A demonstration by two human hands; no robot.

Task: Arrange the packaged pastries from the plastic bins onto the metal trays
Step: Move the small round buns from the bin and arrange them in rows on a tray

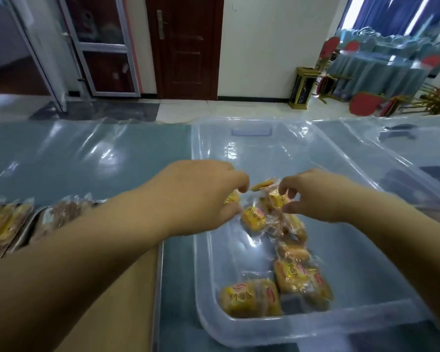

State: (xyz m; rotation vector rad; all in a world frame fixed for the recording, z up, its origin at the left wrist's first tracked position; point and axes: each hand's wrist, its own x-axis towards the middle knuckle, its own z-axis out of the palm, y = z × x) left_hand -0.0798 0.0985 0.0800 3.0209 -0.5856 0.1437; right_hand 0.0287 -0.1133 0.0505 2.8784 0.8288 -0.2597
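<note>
Head view: left hand [201, 196] and right hand [320, 196] each pinch pastries [254, 219] in the bin [204, 252], left forearm [87, 240] overlapping filled trays [22, 237].

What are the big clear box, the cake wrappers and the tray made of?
Box: looks like hard, glossy clear plastic; the table shows through its walls and light glints on it. Wrappers: thin, shiny plastic film, crinkled and printed yellow. Tray: probably metal, since its rim looks dull silver-grey, but it is blurred.
</note>
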